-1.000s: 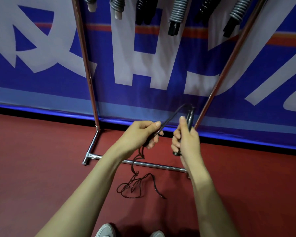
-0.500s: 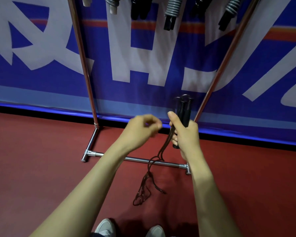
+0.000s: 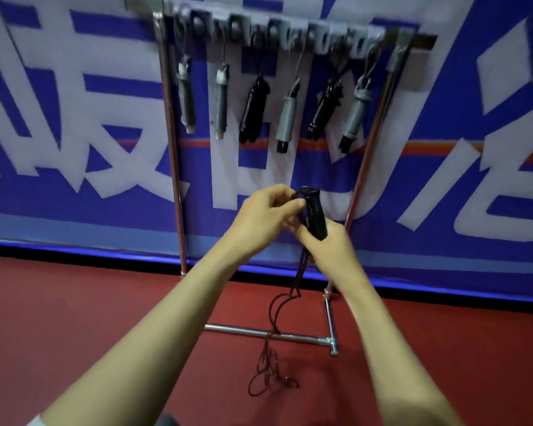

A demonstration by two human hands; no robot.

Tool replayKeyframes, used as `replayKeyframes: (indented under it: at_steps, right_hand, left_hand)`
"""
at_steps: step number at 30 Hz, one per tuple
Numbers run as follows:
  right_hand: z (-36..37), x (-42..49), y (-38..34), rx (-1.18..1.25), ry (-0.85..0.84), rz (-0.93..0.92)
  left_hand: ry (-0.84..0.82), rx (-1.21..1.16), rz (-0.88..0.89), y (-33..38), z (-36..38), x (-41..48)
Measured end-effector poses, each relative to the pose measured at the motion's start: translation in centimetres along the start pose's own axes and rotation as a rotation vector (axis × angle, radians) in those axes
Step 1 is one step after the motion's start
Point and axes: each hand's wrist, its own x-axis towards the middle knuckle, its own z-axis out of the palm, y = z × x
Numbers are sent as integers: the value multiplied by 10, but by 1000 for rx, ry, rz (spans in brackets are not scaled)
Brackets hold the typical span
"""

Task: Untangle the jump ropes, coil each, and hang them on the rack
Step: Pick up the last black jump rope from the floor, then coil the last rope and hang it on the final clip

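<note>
My right hand [image 3: 326,250] grips the two black handles [image 3: 316,215] of a jump rope, held upright together. My left hand [image 3: 263,215] pinches the thin dark cord right beside the handle tops. The cord [image 3: 277,312] hangs down from the handles in several strands, and its tangled end [image 3: 268,373] lies on the red floor. Behind my hands stands the metal rack [image 3: 174,155]. Several coiled ropes with grey handles [image 3: 286,118] and black handles [image 3: 253,109] hang from the hooks on its top bar [image 3: 419,41].
A blue banner with large white characters [image 3: 74,118] covers the wall behind the rack. The rack's chrome base bar [image 3: 243,331] and right foot [image 3: 331,330] lie on the red floor under the hanging cord. Bare red floor spreads left and right.
The view has tilted up, so the rack's top bar and hooks now show. My left hand has moved right to the handle tops and pinches the cord. More cord hangs off the floor.
</note>
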Motion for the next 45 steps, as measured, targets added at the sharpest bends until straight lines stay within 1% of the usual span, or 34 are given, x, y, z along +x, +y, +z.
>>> replayKeyframes:
  at_steps: [3, 7, 9, 12, 16, 19, 20, 22, 24, 27, 29, 33, 34, 35, 38, 40, 45]
  right_hand:
    - [-28, -1, -59, 1, -11, -95]
    - [-58, -7, -135, -6, -3, -222]
    - [-67, -12, -167, 9, 4, -267]
    - [-79, -24, -203, 52, 1, -304]
    - [-86, -39, -235, 103, -71, -281]
    - [-87, -49, -249, 127, -124, -286]
    - [-87, -52, -252, 126, -140, -281]
    - [-86, -56, -257, 156, -188, -270]
    - [-82, -58, -261, 257, -241, -242]
    - [-78, -56, -271, 393, -261, -212]
    - [-79, -54, -278, 396, -277, -222]
    - [-77, -49, -281, 443, -342, -194]
    - [-75, -48, -280, 459, -345, -183]
    - [-74, -47, -278, 462, -338, -170]
    - [-74, -44, -271, 465, -345, -119]
    - [-76, -42, -268, 475, -360, -94]
    - [-72, -38, -266, 522, -346, -129]
  left_hand:
    - [-27, 15, 74, 64, -12, -4]
    - [6, 66, 221, 145, -32, -10]
    - [32, 103, 289, 181, -42, -18]
    - [18, 138, 376, 223, -53, -32]
    - [-12, 155, 413, 256, -68, -45]
    - [-41, 175, 380, 272, -78, -50]
    - [-47, 150, 355, 276, -80, -52]
    - [-78, 26, 307, 280, -85, -51]
    - [-117, -114, 280, 283, -88, -49]
    - [-165, -360, 227, 286, -89, -46]
    - [-183, -518, 173, 289, -91, -44]
    - [-234, -709, 22, 291, -93, -38]
    - [-228, -702, 16, 291, -92, -37]
    - [-211, -637, 36, 290, -91, -35]
    - [-185, -259, 145, 289, -93, -33]
    - [-172, -108, 169, 290, -95, -33]
    - [-116, -12, 186, 291, -94, -28]
